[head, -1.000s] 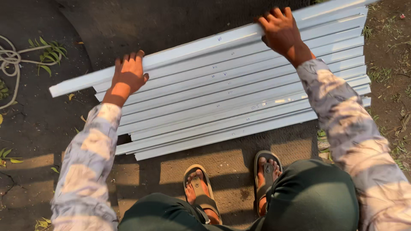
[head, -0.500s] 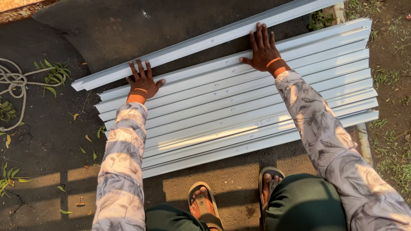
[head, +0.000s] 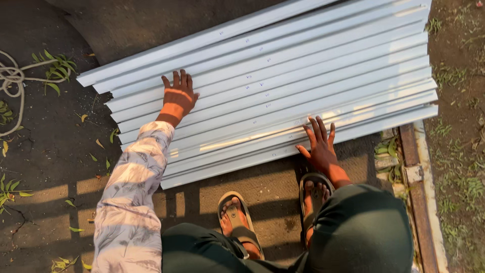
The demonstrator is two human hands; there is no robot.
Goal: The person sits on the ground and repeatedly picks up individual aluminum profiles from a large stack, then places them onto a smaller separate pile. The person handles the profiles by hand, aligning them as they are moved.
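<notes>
A stack of long white ribbed metal strips (head: 283, 76) lies flat on the dark ground in front of me, running from lower left to upper right. My left hand (head: 178, 98) rests palm down on the strips near their left end, fingers spread. My right hand (head: 319, 144) lies flat with spread fingers on the near edge of the stack, just ahead of my right foot. Neither hand grips anything.
My sandalled feet (head: 237, 220) stand close to the stack's near edge. A coil of pale rope (head: 12, 81) lies at the far left among green leaves. A rusty metal rail (head: 417, 177) and grassy soil run along the right side.
My right hand has come back from the far side of the stack to its near edge. The left hand stays pressed on the strips near the left end, and the view has shifted closer.
</notes>
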